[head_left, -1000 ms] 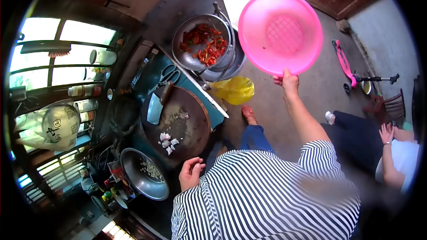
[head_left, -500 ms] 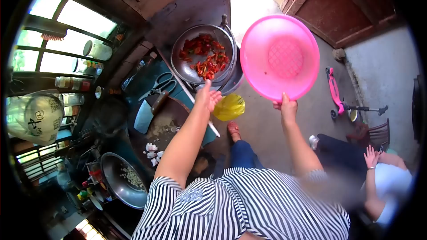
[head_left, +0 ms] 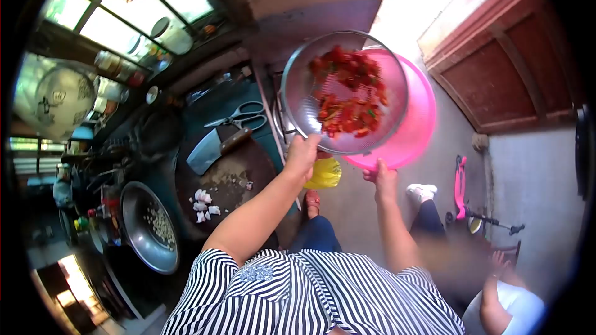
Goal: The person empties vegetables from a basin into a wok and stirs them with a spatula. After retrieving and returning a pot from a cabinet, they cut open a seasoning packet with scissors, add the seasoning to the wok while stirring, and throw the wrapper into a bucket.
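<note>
Beside the counter, above the floor, a person holds one vessel in each hand. The left hand is clamped on the near rim of a metal strainer; the right hand grips the near rim of a pink basket. From above, the strainer covers much of the basket — whether the two touch cannot be told. Red peppers lie in the strainer; their cutting looks done, and all that show are there. On the round board, white chunks sit near a cleaver, seemingly only coarsely cut. Pale bits lie in a steel bowl — how much work is left is unclear.
</note>
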{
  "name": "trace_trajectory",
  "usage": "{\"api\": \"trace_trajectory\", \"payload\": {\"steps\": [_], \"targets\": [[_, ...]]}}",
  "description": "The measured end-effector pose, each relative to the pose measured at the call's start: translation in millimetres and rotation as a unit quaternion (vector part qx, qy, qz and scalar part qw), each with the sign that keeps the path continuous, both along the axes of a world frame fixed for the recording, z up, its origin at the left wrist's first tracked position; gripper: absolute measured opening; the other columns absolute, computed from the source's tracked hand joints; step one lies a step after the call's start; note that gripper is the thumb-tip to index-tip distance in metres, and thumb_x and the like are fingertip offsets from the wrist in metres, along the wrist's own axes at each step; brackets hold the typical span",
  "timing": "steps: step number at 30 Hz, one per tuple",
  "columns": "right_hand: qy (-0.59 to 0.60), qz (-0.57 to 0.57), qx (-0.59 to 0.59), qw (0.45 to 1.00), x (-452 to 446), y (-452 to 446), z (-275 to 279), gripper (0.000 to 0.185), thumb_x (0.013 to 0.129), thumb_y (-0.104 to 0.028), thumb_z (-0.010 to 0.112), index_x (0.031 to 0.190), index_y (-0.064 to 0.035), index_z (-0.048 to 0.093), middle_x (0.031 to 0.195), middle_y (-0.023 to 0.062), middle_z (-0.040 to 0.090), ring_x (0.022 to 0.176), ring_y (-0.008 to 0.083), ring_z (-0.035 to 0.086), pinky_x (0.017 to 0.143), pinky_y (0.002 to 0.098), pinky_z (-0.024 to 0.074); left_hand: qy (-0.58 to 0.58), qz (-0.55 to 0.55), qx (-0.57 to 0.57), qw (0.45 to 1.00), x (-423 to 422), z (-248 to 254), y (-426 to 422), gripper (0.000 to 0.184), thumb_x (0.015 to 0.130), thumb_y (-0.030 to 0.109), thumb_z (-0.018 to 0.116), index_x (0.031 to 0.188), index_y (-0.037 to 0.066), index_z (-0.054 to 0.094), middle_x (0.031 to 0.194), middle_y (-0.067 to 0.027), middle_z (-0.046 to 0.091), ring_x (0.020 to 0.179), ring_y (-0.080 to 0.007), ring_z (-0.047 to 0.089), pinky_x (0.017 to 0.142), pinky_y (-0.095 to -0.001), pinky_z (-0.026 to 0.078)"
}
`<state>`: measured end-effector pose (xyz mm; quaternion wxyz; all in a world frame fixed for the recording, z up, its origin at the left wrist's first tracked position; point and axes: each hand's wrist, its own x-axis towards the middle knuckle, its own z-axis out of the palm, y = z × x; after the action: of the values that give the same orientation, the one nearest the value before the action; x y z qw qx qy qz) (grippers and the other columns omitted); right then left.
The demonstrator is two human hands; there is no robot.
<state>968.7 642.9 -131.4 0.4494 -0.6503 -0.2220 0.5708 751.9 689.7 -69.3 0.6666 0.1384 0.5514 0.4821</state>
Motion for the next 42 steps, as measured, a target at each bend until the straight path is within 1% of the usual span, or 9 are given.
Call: {"api": "trace_trajectory", "payload": {"steps": [6, 15, 20, 23, 28, 30, 33, 35, 42], "targets": [[0.157, 0.178, -0.034, 0.971, -62.5, 47.1, -32.8, 0.032, 0.091, -0.034, 0.049, 0.106, -0.0063, 0.054, 0.081, 0.0068, 0.063, 0.06, 0.016, 0.062, 0.05, 0.0262, 0.0517, -0.002, 0.02, -0.023, 1.0, 0.0, -1.9, 9.3, 0.026, 0.083, 0.01, 0.049, 0.105, -0.003, 0.049, 0.086, -0.0134, 0.063, 0.061, -0.0221, 0.064, 0.053, -0.032, 0.057], [0.284, 0.175, -0.097, 0.938, -65.9, 58.5, -38.8, 0.028, 0.089, -0.025, 0.059, 0.108, -0.006, 0.054, 0.092, 0.0062, 0.064, 0.078, 0.0197, 0.064, 0.062, 0.0328, 0.0536, 0.137, 0.046, -0.094, 0.985, -16.7, -76.7, 34.5, 0.033, 0.087, 0.017, 0.055, 0.107, -0.008, 0.048, 0.085, -0.0165, 0.061, 0.06, -0.0243, 0.065, 0.048, -0.0313, 0.056], [0.362, 0.277, -0.097, 0.885, -51.4, 90.7, -96.6, 0.03, 0.088, -0.028, 0.058, 0.108, -0.0056, 0.058, 0.102, 0.0088, 0.064, 0.094, 0.0209, 0.061, 0.082, 0.0352, 0.0494, 0.085, -0.013, -0.093, 0.992, -23.1, -28.6, 32.9, 0.042, 0.088, 0.024, 0.059, 0.11, -0.007, 0.042, 0.087, -0.0172, 0.061, 0.063, -0.0248, 0.066, 0.045, -0.0338, 0.056], [0.368, 0.267, -0.071, 0.888, -73.2, 87.3, -62.6, 0.032, 0.09, -0.03, 0.054, 0.111, -0.0059, 0.058, 0.109, 0.0092, 0.062, 0.1, 0.0225, 0.058, 0.088, 0.0383, 0.0454, 0.029, -0.02, -0.032, 0.999, -24.0, -14.2, 0.7, 0.037, 0.088, 0.021, 0.058, 0.112, -0.003, 0.041, 0.085, -0.0144, 0.061, 0.061, -0.0207, 0.064, 0.045, -0.0305, 0.054], [0.34, 0.211, -0.067, 0.914, -59.2, 56.2, -96.8, 0.045, 0.086, -0.035, 0.062, 0.123, -0.0111, 0.052, 0.117, 0.0062, 0.057, 0.11, 0.0211, 0.052, 0.093, 0.0368, 0.0416, 0.005, -0.129, 0.11, 0.986, -39.1, 33.2, -108.4, 0.025, 0.089, 0.015, 0.054, 0.112, 0.004, 0.051, 0.087, -0.0063, 0.062, 0.063, -0.012, 0.062, 0.052, -0.025, 0.05], [0.28, 0.324, -0.053, 0.902, -33.3, 23.5, -124.1, 0.051, 0.088, -0.037, 0.058, 0.13, -0.0105, 0.045, 0.127, 0.0078, 0.049, 0.115, 0.0218, 0.048, 0.099, 0.0366, 0.0366, 0.046, -0.163, 0.106, 0.98, -64.5, 63.0, -158.9, 0.026, 0.089, 0.015, 0.055, 0.112, 0.002, 0.053, 0.086, -0.0042, 0.061, 0.062, -0.0104, 0.061, 0.053, -0.0242, 0.049], [0.322, 0.279, -0.139, 0.894, -23.9, -36.7, -131.8, 0.028, 0.09, -0.029, 0.055, 0.105, -0.0064, 0.057, 0.094, 0.0067, 0.062, 0.088, 0.0176, 0.058, 0.08, 0.0304, 0.0488, 0.159, -0.162, 0.114, 0.967, -113.9, 106.5, -238.5, 0.026, 0.09, 0.016, 0.055, 0.11, 0.0, 0.053, 0.086, -0.0041, 0.06, 0.069, -0.0087, 0.058, 0.056, -0.0229, 0.048], [0.277, 0.225, -0.231, 0.905, -29.1, -96.1, -128.6, 0.016, 0.088, -0.021, 0.053, 0.086, -0.0049, 0.055, 0.068, 0.0023, 0.055, 0.061, 0.0163, 0.055, 0.06, 0.0274, 0.0509, 0.172, -0.099, 0.103, 0.975, -140.7, 89.3, -300.7, 0.027, 0.091, 0.015, 0.053, 0.113, -0.001, 0.053, 0.09, -0.0057, 0.062, 0.074, -0.0097, 0.059, 0.067, -0.0253, 0.05], [-0.006, 0.593, -0.247, 0.766, -204.7, -249.3, -93.3, 0.018, 0.086, -0.018, 0.055, 0.095, -0.0018, 0.057, 0.072, 0.008, 0.06, 0.062, 0.0183, 0.06, 0.057, 0.0284, 0.0515, 0.323, 0.152, 0.043, 0.933, -214.9, 91.1, -573.8, 0.028, 0.092, 0.015, 0.054, 0.115, 0.0, 0.054, 0.101, -0.0109, 0.065, 0.086, -0.0154, 0.064, 0.077, -0.0287, 0.052]]}}
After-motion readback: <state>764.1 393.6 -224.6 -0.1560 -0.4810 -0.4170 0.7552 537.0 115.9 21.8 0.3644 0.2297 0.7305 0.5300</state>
